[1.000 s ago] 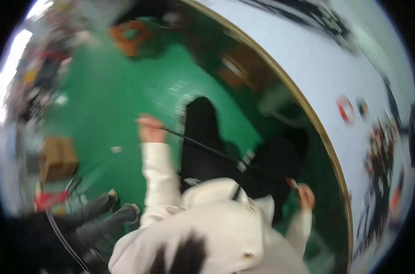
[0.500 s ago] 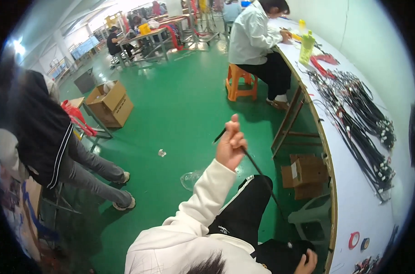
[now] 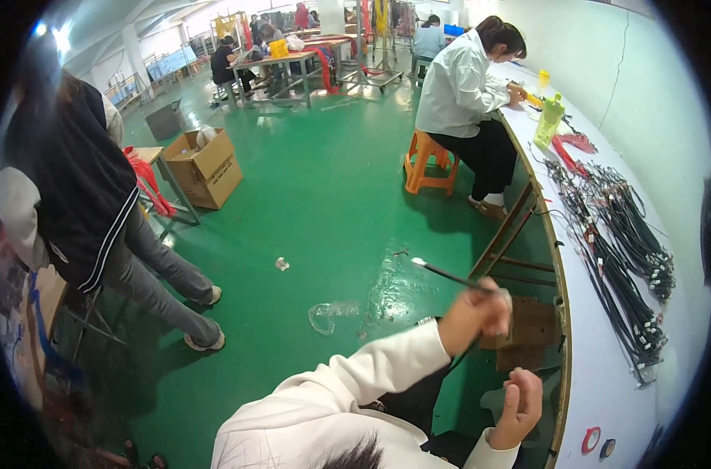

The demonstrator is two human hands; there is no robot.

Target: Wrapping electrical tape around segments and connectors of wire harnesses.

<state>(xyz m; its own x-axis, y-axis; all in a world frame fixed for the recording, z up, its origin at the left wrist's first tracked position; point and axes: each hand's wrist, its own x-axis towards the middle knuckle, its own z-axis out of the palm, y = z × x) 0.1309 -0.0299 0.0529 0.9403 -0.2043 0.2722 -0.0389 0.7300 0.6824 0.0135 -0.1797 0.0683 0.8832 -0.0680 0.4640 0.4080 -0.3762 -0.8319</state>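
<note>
My left hand (image 3: pixel 477 314), at the end of a white sleeve, is closed around a thin black cable (image 3: pixel 449 273). One end of the cable, with a small white connector (image 3: pixel 419 263), points up and left from the hand. A further stretch hangs below the fist toward my dark trousers. Motion smears the fingers a little. Lower and to the right is my right hand (image 3: pixel 520 406), raised beside the table edge. Its fingers are loosely bent, the thumb stands apart, and no object shows in it.
A long white table (image 3: pixel 578 344) runs along my right, with bundles of black cables (image 3: pixel 621 289) and tape rolls (image 3: pixel 591 440). Beneath stands a cardboard box (image 3: pixel 531 324). One person (image 3: pixel 469 94) sits ahead on an orange stool (image 3: pixel 430 162); another (image 3: pixel 74 180) stands left near an open carton (image 3: pixel 207 168).
My left hand has moved right and down with the cable, whose white connector now points up and left. My right hand has risen from the lower edge. The view has shifted slightly.
</note>
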